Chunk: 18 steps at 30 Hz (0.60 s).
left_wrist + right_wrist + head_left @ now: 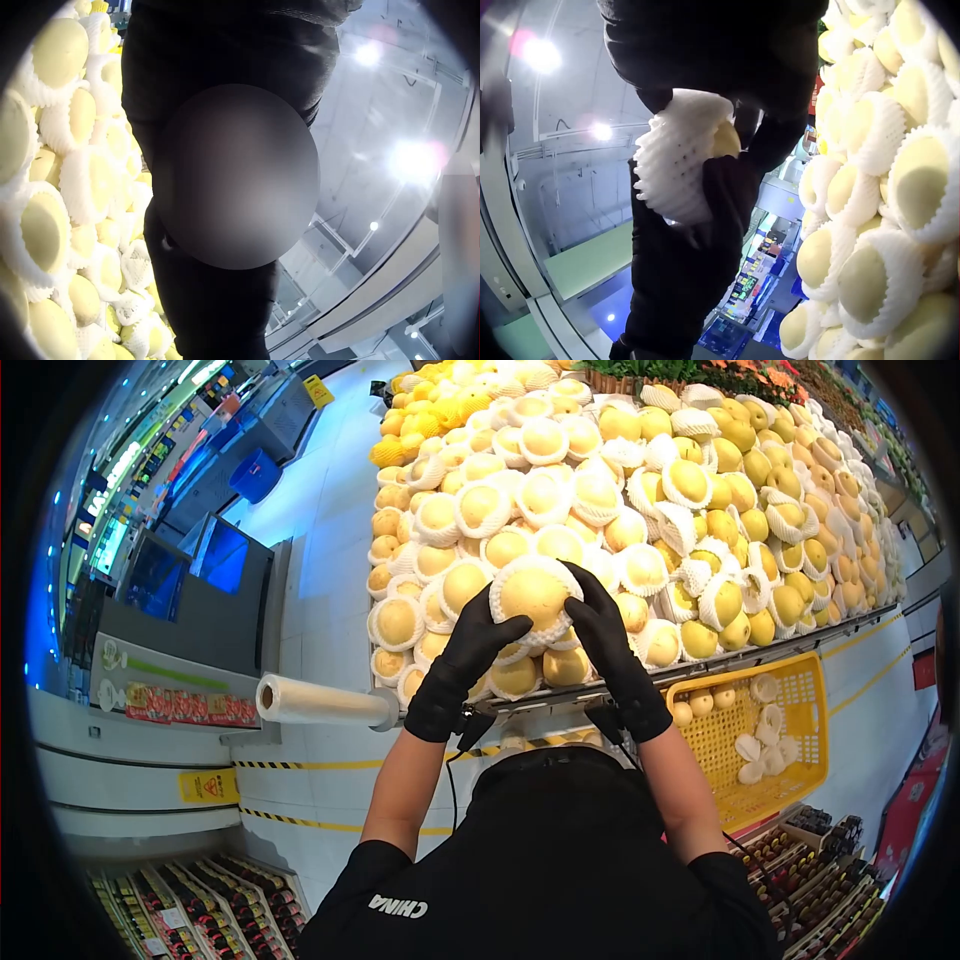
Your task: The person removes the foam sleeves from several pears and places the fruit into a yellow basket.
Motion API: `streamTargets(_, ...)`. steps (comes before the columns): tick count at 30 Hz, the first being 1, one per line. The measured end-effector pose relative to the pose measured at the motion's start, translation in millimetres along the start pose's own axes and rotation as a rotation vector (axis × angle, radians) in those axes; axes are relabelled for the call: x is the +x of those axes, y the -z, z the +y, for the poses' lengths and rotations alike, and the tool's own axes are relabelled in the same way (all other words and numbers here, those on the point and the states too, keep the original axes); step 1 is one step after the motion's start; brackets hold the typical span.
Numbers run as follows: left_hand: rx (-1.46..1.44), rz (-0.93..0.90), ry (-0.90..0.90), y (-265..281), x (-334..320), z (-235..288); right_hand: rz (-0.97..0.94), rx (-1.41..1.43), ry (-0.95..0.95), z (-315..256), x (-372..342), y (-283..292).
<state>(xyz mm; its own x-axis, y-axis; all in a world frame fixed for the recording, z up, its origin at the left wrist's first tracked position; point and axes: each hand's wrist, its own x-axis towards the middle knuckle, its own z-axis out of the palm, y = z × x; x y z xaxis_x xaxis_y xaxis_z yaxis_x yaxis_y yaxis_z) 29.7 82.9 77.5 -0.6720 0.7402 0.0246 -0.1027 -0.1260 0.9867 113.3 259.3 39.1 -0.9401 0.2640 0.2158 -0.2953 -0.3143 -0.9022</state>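
Both black-gloved hands hold one round, pale yellow fruit point(534, 598) in a white foam net, close over the front of the heaped display. My left hand point(474, 644) grips its left side, thumb toward the near face. On the opposite side my right hand point(606, 638) grips it with fingers round the far edge and thumb on top. In the right wrist view the ribbed foam net point(676, 165) covers most of the fruit, and a strip of yellow skin shows at its open edge. The left wrist view is filled by dark gloves and a blurred disc that hides the fruit.
Many similar netted fruits point(543, 497) are piled on the stand. A yellow crate point(735, 745) at right contains several fruits and loose foam nets. A plastic bag roll point(322, 700) juts from the stand's front left corner. Boxed produce point(215, 905) lies behind the person.
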Motion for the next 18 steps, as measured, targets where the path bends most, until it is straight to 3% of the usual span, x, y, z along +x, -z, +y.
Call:
streamTargets(4, -0.090, 0.031, 0.053, 4.6, -3.4, -5.9, -0.042, -0.024, 0.016, -1.6, -1.2, -3.5)
streamTargets(7, -0.291, 0.048, 0.099, 4.3, -5.6, -5.7, -0.092, 0.228, -0.049, 7.1, 1.5, 3.2)
streamTargets(10, -0.599, -0.073, 0.136, 5.1, -7.6, -4.9, -0.178, 0.098, 0.014, 7.7, 3.7, -1.2)
streamTargets(11, -0.713, -0.134, 0.149, 5.7, -8.9, -5.1, -0.152, 0.136, -0.046, 6.7, 3.1, -6.5)
streamTargets(14, -0.825, -0.076, 0.210, 9.7, -9.8, -16.8, -0.167, -0.159, 0.043, 5.5, 5.4, -20.6)
streamTargets(18, -0.806, -0.038, 0.233, 15.9, -12.0, -20.6, -0.082, -0.225, -0.028, 0.7, 5.5, -40.1)
